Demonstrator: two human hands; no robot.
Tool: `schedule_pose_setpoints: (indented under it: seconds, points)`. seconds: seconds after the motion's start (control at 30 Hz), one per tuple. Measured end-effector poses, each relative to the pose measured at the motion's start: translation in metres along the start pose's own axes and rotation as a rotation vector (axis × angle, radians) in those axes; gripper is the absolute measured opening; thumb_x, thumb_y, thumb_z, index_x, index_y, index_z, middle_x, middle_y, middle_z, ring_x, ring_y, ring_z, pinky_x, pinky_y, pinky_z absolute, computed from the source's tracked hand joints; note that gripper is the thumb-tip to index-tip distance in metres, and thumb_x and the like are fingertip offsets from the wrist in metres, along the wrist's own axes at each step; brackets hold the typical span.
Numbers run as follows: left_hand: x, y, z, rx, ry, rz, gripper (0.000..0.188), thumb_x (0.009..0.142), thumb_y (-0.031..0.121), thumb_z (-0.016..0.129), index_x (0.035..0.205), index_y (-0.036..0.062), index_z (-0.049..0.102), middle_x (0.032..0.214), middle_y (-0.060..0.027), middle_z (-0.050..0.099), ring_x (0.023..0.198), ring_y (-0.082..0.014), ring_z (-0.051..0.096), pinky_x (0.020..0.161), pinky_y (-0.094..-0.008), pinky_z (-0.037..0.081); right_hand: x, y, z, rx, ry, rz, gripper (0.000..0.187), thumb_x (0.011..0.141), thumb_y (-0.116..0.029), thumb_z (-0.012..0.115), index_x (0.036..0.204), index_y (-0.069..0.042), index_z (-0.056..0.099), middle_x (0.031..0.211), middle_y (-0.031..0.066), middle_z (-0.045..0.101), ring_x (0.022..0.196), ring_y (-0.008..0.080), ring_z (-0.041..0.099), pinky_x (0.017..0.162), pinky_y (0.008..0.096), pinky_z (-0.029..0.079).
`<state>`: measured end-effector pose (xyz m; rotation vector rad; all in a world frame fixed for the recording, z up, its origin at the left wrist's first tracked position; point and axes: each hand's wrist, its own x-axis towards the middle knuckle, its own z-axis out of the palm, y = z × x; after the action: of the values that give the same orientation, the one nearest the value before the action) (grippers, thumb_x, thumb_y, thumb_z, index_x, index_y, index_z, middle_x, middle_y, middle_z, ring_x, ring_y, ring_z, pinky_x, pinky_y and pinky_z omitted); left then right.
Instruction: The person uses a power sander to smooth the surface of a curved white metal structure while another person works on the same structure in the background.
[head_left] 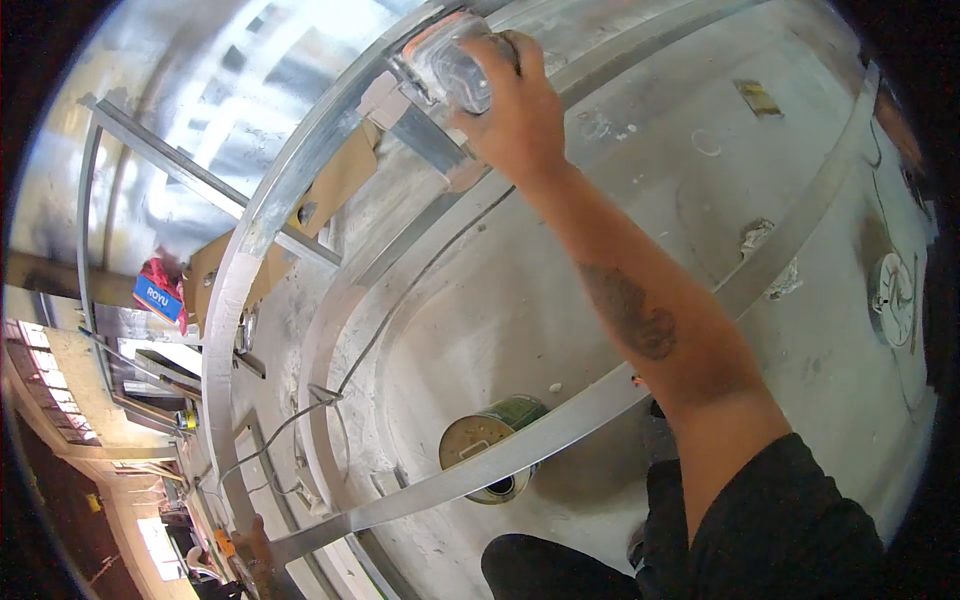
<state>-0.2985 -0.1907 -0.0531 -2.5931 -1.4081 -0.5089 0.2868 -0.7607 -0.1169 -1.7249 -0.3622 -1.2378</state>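
Fingers (488,58) of the right hand (525,115) are curled part-closed over a block-shaped tool, apparently a sander (455,70), with grey body and orange edge. Sander location: far side of the work, on the outer curved rail (290,165), by the joint with a short cross brace (428,138). Full contact beneath the sander cannot be confirmed.

Left hand (258,548) appears dimly at lower left, beside the frame's end; its finger opening and any hold cannot be told.

Recommended practice, by judgement: keep the sander's base flat to the metal, follow the rail's curve with light, even pressure, and avoid tipping at the joint, where an edge could gouge the pale pinkish patch (378,100). Reach is long, so a steady wrist matters.

Surroundings: a dark cable (375,345) crosses the inner rail and presents a snag risk; whether it feeds the sander is not visible. A lidded can (470,440) stands partly behind the near rail (560,435). Cardboard (345,180) and a blue box (157,298) lie beyond the outer rail. Crumpled scrap (757,237) and a white round object (892,300) lie to the right.
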Motion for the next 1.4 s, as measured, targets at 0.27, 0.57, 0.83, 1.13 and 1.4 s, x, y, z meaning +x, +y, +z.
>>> schedule_pose_setpoints:
  seconds: [0.27, 0.57, 0.83, 1.13, 1.4]
  points:
    - [0.004, -0.012, 0.005, -0.119, 0.049, 0.015, 0.064, 0.077, 0.048, 0.086, 0.102, -0.0059, 0.061, 0.087, -0.0172, 0.069, 0.078, -0.0289, 0.066, 0.071, -0.0428, 0.055, 0.005, -0.003, -0.006, -0.061, -0.036, 0.054, 0.075, 0.067, -0.018, 0.089, 0.135, -0.026, 0.057, 0.133, 0.0136, 0.052, 0.111, 0.0402, 0.063, 0.088, 0.0468, 0.057]
    - [-0.004, 0.012, -0.011, -0.003, -0.150, -0.130, 0.074, 0.082, 0.052, 0.080, 0.120, -0.0097, 0.063, 0.115, -0.0225, 0.068, 0.104, -0.0385, 0.066, 0.090, -0.0496, 0.052, 0.019, -0.024, -0.018, -0.182, -0.212, 0.092, 0.075, 0.070, -0.019, 0.088, 0.137, -0.029, 0.057, 0.133, 0.0144, 0.052, 0.108, 0.0411, 0.065, 0.085, 0.0481, 0.057]
    - [-0.009, 0.024, -0.025, 0.142, -0.064, -0.109, 0.081, 0.081, 0.057, 0.077, 0.125, -0.0088, 0.063, 0.119, -0.0288, 0.066, 0.111, -0.0457, 0.063, 0.096, -0.0523, 0.050, 0.086, -0.024, -0.036, -0.226, -0.150, 0.254, 0.084, 0.077, -0.020, 0.084, 0.150, -0.023, 0.043, 0.134, 0.0198, 0.050, 0.112, 0.0409, 0.063, 0.093, 0.0483, 0.056]
    - [-0.021, 0.056, -0.027, 0.112, -0.038, -0.065, 0.071, 0.080, 0.054, 0.079, 0.111, -0.0101, 0.069, 0.103, -0.0268, 0.070, 0.099, -0.0431, 0.067, 0.089, -0.0509, 0.053, 0.109, -0.050, -0.045, -0.279, -0.274, 0.266, 0.084, 0.080, -0.024, 0.080, 0.151, -0.009, 0.037, 0.135, 0.0242, 0.052, 0.117, 0.0410, 0.062, 0.101, 0.0471, 0.053]
    - [-0.001, -0.001, -0.004, -0.063, 0.013, 0.013, 0.072, 0.074, 0.056, 0.085, 0.099, -0.0071, 0.061, 0.087, -0.0217, 0.069, 0.079, -0.0342, 0.067, 0.072, -0.0472, 0.053, 0.104, -0.051, -0.050, -0.245, -0.238, 0.189, 0.079, 0.085, -0.024, 0.075, 0.155, -0.019, 0.040, 0.137, 0.0204, 0.053, 0.118, 0.0388, 0.062, 0.101, 0.0475, 0.053]
